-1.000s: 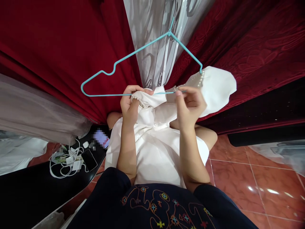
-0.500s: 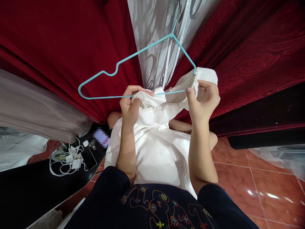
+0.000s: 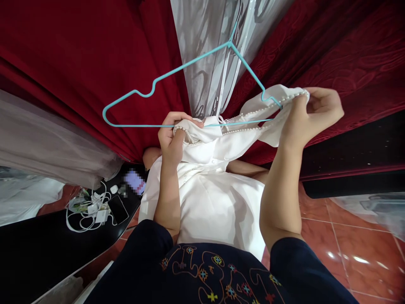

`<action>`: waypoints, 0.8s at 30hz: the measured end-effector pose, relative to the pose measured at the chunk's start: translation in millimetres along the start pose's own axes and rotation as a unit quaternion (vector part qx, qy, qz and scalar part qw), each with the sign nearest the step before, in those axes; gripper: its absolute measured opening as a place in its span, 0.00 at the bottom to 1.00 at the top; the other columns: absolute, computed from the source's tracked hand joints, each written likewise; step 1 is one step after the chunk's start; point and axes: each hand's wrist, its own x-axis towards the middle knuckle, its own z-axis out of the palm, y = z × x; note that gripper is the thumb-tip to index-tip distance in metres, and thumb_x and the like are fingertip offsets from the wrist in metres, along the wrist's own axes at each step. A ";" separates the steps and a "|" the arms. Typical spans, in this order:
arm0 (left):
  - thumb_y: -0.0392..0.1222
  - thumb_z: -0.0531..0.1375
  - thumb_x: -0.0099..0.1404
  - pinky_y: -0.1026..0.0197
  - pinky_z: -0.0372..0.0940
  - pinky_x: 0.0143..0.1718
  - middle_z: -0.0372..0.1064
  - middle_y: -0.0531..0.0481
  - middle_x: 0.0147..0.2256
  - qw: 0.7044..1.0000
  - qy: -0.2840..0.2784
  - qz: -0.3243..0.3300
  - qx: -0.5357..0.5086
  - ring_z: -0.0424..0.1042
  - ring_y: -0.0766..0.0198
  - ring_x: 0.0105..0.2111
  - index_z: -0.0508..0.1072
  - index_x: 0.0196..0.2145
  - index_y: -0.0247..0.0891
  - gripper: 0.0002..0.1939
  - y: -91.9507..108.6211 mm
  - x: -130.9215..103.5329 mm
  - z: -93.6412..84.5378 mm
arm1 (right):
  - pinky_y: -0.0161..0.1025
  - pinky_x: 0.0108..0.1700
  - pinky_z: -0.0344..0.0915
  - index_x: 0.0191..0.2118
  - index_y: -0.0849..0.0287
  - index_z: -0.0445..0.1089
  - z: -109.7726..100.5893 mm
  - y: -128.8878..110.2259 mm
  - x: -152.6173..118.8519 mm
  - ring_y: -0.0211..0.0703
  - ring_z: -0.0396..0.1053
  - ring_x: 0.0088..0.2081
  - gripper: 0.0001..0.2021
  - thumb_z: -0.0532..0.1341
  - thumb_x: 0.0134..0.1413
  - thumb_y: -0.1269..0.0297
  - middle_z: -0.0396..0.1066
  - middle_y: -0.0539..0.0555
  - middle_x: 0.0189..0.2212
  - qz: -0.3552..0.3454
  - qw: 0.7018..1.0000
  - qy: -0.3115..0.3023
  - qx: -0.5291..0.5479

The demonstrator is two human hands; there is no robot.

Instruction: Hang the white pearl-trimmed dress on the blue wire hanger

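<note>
A white dress [image 3: 218,198] with pearl-like beads along its neckline lies over my lap. Its upper part is raised to a light-blue hanger [image 3: 177,69]. My left hand [image 3: 172,135] grips the dress's left side by the beaded edge, close against the hanger's bottom bar. Over at the right, my right hand [image 3: 311,116] pinches the other side of the beaded neckline and stretches it outward. The hanger's right end runs inside the fabric there, so its tip is hidden. The hanger's left end is bare.
Dark red curtains [image 3: 95,50] hang ahead, with sheer white fabric [image 3: 205,55] between them. To the left a black surface [image 3: 47,236] bears white cables [image 3: 95,207], a dark phone [image 3: 118,210] and a pixelated screen [image 3: 135,181]. Red tiles [image 3: 335,236] cover the floor at right.
My right hand has moved right and slightly up, drawing the beaded neckline past the hanger's right end. My left hand has stayed almost in place.
</note>
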 end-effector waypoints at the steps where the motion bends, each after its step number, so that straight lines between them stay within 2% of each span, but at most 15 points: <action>1: 0.57 0.67 0.69 0.50 0.77 0.45 0.79 0.52 0.29 1.000 -0.002 -0.005 -0.006 0.83 0.52 0.40 0.76 0.40 0.44 0.14 -1.7 0.4 -1.7 | 0.49 0.41 0.69 0.38 0.48 0.76 -7.0 8.6 -2.7 0.46 0.72 0.37 0.04 0.67 0.64 0.58 0.76 0.55 0.35 0.013 1.000 0.005 0.008; 4: 0.59 0.67 0.69 0.48 0.76 0.51 0.80 0.50 0.32 0.999 -0.021 -0.029 -0.018 0.83 0.50 0.45 0.74 0.42 0.44 0.17 -8.5 0.8 -4.2 | 0.50 0.42 0.69 0.38 0.48 0.78 -26.1 23.2 -23.8 0.48 0.73 0.37 0.04 0.69 0.62 0.57 0.77 0.54 0.35 0.046 0.999 0.016 0.000; 6: 0.61 0.67 0.69 0.47 0.75 0.53 0.81 0.48 0.35 0.999 -0.033 -0.036 -0.022 0.83 0.49 0.48 0.73 0.42 0.43 0.19 -14.4 0.6 -3.0 | 0.48 0.41 0.69 0.38 0.51 0.79 -35.1 18.5 -45.4 0.46 0.73 0.36 0.04 0.69 0.61 0.58 0.77 0.55 0.34 0.056 0.998 0.016 -0.007; 8: 0.62 0.66 0.69 0.47 0.75 0.53 0.81 0.47 0.37 0.998 -0.038 -0.030 -0.029 0.83 0.49 0.48 0.73 0.43 0.43 0.20 -20.5 0.5 -0.3 | 0.45 0.39 0.69 0.39 0.53 0.80 -40.2 2.4 -67.1 0.44 0.74 0.36 0.06 0.68 0.60 0.58 0.78 0.55 0.34 0.070 0.997 -0.041 -0.006; 10: 0.63 0.65 0.69 0.48 0.75 0.53 0.81 0.48 0.37 0.998 -0.037 -0.025 -0.035 0.83 0.50 0.47 0.73 0.43 0.43 0.21 -25.2 0.8 2.3 | 0.44 0.40 0.70 0.39 0.55 0.81 -40.3 -20.7 -83.9 0.43 0.76 0.37 0.07 0.67 0.61 0.59 0.79 0.53 0.35 0.069 0.989 -0.129 -0.004; 12: 0.64 0.65 0.69 0.48 0.75 0.53 0.81 0.48 0.37 0.998 -0.035 -0.031 -0.037 0.83 0.51 0.47 0.72 0.43 0.44 0.21 -27.3 0.9 4.2 | 0.42 0.42 0.72 0.41 0.55 0.81 -34.0 -44.8 -93.2 0.42 0.78 0.39 0.07 0.67 0.62 0.59 0.80 0.53 0.37 0.052 0.976 -0.212 0.008; 13: 0.63 0.65 0.69 0.49 0.75 0.53 0.81 0.48 0.36 0.998 -0.031 -0.036 -0.037 0.82 0.51 0.47 0.72 0.43 0.44 0.21 -27.2 0.8 4.9 | 0.42 0.43 0.73 0.42 0.55 0.81 -28.4 -55.7 -95.4 0.41 0.78 0.39 0.08 0.67 0.62 0.59 0.80 0.52 0.38 0.050 0.971 -0.234 0.020; 15: 0.62 0.66 0.68 0.49 0.75 0.53 0.81 0.49 0.36 0.998 -0.023 -0.045 -0.041 0.82 0.51 0.48 0.71 0.42 0.44 0.19 -25.4 0.0 6.1 | 0.40 0.44 0.75 0.49 0.54 0.79 -13.3 -73.3 -96.9 0.40 0.79 0.40 0.11 0.67 0.63 0.58 0.80 0.52 0.41 0.057 0.966 -0.248 0.055; 18: 0.60 0.67 0.68 0.49 0.75 0.55 0.80 0.49 0.35 0.997 -0.018 -0.056 -0.049 0.82 0.51 0.50 0.71 0.42 0.44 0.18 -22.3 -1.5 6.9 | 0.40 0.45 0.76 0.60 0.52 0.73 12.2 -87.7 -98.0 0.40 0.79 0.42 0.21 0.65 0.65 0.55 0.80 0.53 0.46 0.077 0.953 -0.274 0.106; 21: 0.59 0.67 0.69 0.49 0.75 0.53 0.80 0.49 0.35 0.997 -0.026 -0.055 -0.054 0.82 0.51 0.48 0.71 0.42 0.44 0.18 -23.5 -2.4 5.2 | 0.42 0.52 0.76 0.58 0.53 0.74 28.4 -90.1 -100.8 0.41 0.80 0.48 0.17 0.62 0.68 0.54 0.80 0.54 0.50 0.086 0.943 -0.293 0.133; 24: 0.57 0.66 0.70 0.51 0.75 0.50 0.81 0.49 0.36 0.995 -0.053 -0.057 -0.062 0.83 0.52 0.45 0.73 0.42 0.43 0.16 -27.6 -3.0 0.6 | 0.42 0.57 0.74 0.52 0.53 0.77 29.2 -86.4 -101.4 0.42 0.79 0.52 0.13 0.61 0.70 0.56 0.80 0.53 0.49 0.070 0.951 -0.270 0.136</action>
